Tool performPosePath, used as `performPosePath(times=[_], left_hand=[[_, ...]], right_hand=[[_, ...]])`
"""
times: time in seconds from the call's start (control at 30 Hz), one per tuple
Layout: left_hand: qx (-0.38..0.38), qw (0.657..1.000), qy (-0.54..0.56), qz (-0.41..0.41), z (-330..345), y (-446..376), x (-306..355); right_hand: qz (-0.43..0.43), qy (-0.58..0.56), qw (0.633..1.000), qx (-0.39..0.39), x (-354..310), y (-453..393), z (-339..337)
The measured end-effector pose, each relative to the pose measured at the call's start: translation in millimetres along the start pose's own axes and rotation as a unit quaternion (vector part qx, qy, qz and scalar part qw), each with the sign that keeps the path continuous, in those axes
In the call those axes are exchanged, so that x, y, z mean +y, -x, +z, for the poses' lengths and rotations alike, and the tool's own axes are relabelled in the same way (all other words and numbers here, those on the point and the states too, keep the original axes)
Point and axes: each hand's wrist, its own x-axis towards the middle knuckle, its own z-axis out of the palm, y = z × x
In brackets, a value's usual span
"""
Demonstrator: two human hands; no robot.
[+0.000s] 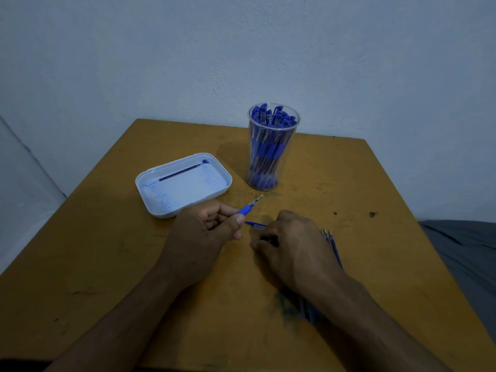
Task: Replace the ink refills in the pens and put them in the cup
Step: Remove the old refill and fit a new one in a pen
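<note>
Both forearms reach forward from the bottom edge, converging toward the middle. The left hand (204, 226) is curled, knuckles up, thumb and forefinger pinching a pen (248, 208) whose tip points up and to the right. The right hand (292, 242) lies palm down, fingers bent and fingertips pointing left; what they touch is hidden.

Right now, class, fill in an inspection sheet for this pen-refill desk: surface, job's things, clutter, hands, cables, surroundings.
Surface: wooden table, scuffed, with dark ink marks.
Job's things: clear cup upright, full of blue pens; pen, tip bared; pen cap lying on the table; refills partly under the right hand; white tray holding one refill.
Clutter: nothing seen.
Hands: left hand grips the pen; right hand pinches something small, unclear.
Cables: nothing seen.
Surroundings: pale wall; grey cloth at right.
</note>
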Motion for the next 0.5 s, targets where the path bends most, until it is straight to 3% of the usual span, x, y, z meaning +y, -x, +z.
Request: performPosePath(times=[0.2, 0.27, 0.3, 0.4, 0.5], left_hand=[[-0.008, 0.999, 0.004, 0.032, -1, 3, 3], [-0.02, 0.999, 0.009, 0.045, -3, 4, 3], [-0.027, 0.998, 0.012, 0.051, -4, 5, 3], [-0.046, 0.997, 0.005, 0.06, -6, 5, 1], [-0.049, 0.997, -0.003, 0.063, -5, 5, 0]], right_hand=[[-0.009, -0.018, 1.0, -0.004, 4, 1, -3], [-0.003, -0.104, 0.993, 0.046, 4, 3, -6], [0.016, -0.194, 0.978, 0.074, 3, 4, -7], [0.067, -0.469, 0.877, 0.081, -3, 6, -9], [0.085, -0.506, 0.854, 0.089, -7, 5, -8]])
